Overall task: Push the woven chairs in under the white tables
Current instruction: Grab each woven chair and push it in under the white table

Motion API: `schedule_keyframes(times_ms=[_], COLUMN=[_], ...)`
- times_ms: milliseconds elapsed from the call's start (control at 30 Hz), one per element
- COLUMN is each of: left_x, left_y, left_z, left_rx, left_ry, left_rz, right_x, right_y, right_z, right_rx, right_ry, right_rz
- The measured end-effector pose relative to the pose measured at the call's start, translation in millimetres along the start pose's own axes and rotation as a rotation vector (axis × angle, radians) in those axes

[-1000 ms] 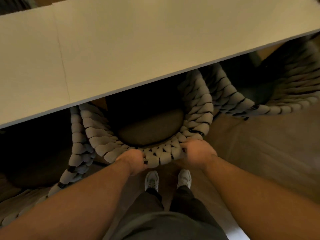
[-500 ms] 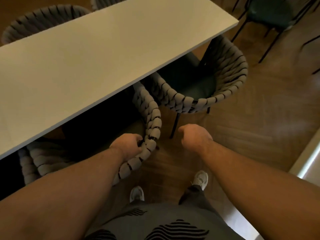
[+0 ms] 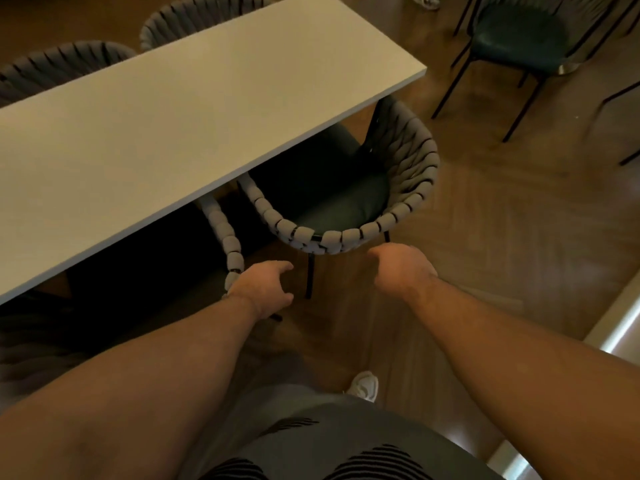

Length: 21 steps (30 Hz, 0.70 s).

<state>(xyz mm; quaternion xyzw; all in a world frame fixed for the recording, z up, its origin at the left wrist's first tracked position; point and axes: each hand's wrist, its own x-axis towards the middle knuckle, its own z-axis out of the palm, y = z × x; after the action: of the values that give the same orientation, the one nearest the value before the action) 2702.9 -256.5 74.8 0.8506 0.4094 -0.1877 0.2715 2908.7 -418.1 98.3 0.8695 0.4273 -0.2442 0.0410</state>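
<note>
One woven chair (image 3: 346, 233) at right end of white table (image 3: 173, 133), seat only half under it. Left hand (image 3: 263, 289) and right hand (image 3: 401, 268) both empty, fingers loose, out from the table edge. Risk: one-sided shove skews it into neighbouring chair (image 3: 230, 244)

Left forearm (image 3: 156, 358) and right forearm (image 3: 502, 341) are bare and extended forward and down, converging slightly. Left hand (image 3: 265, 289): back uppermost, thumb and fingers spread in a loose curve, gripping nothing. Right hand (image 3: 401, 270): back uppermost, fingers loosely curled downward, holding nothing. The hands are level and apart.
</note>
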Motion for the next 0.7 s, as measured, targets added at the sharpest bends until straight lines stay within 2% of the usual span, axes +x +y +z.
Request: schedule_keyframes(times_ms=[433,700], left_x=[113,172], left_y=[44,85], left_z=[-6,3], left_rx=[0.009,0.037], left_ry=[-0.094,-0.171], left_rz=[-0.001,-0.025], right_x=[111,185], right_y=[65,112], right_z=[-29,-40], right_rx=[-0.181,-0.252], right_ry=[-0.074,-0.156], right_rz=[-0.054,-0.158])
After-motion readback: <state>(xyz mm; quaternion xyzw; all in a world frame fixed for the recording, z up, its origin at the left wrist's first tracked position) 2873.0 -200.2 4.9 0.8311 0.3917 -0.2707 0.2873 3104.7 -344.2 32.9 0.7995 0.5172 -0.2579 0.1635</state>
